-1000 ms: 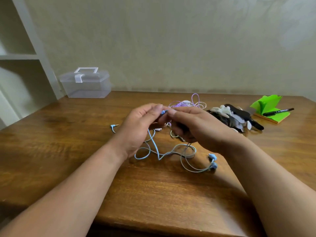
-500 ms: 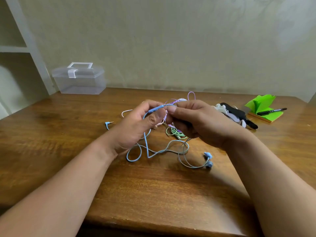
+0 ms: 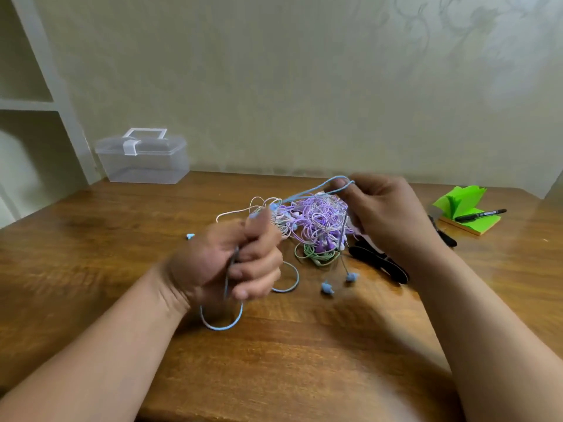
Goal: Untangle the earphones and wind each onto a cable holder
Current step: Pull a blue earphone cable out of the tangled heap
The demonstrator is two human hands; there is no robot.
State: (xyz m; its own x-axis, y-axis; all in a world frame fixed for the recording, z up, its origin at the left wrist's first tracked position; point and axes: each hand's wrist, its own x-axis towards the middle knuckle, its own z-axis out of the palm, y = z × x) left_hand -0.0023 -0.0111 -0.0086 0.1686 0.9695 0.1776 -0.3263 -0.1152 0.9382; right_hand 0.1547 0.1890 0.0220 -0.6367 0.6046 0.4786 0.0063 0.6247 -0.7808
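Fingers [image 3: 262,260] of the left hand [image 3: 225,263] and right hand [image 3: 387,214] grip the blue earphone cable [image 3: 310,191]; pull gently away from the purple tangle [image 3: 316,217].

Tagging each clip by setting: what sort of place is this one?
Probably a home desk or study corner: a wooden table against a papered wall, a shelf unit on the left, plus green sticky notes and a pen.
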